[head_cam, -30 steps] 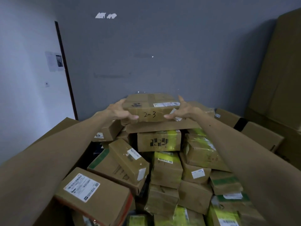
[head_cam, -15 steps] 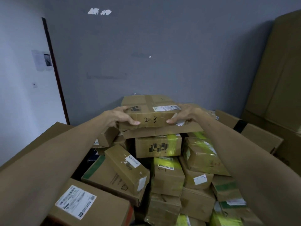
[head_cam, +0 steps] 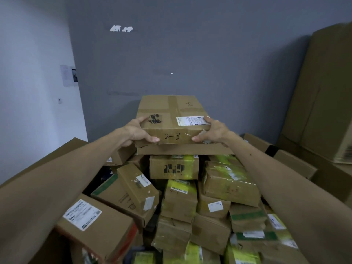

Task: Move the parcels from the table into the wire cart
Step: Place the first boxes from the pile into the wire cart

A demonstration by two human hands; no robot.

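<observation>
Towering on my right, big cartons [head_cam: 323,96] stand against the grey wall. Below me a heap of parcels [head_cam: 179,201], many taped in yellow, is piled up; I cannot tell what holds them. A flat box [head_cam: 182,149] tops the heap, with the parcel marked 2-3 [head_cam: 171,121] directly over it. My left hand [head_cam: 136,133] and right hand [head_cam: 215,131] grasp its near corners, thumbs on top.

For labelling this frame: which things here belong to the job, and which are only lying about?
Job: 2-3 box, held by left grip and right grip; parcel pile beneath.
Lying about: tall cartons at right; paper on wall.
</observation>
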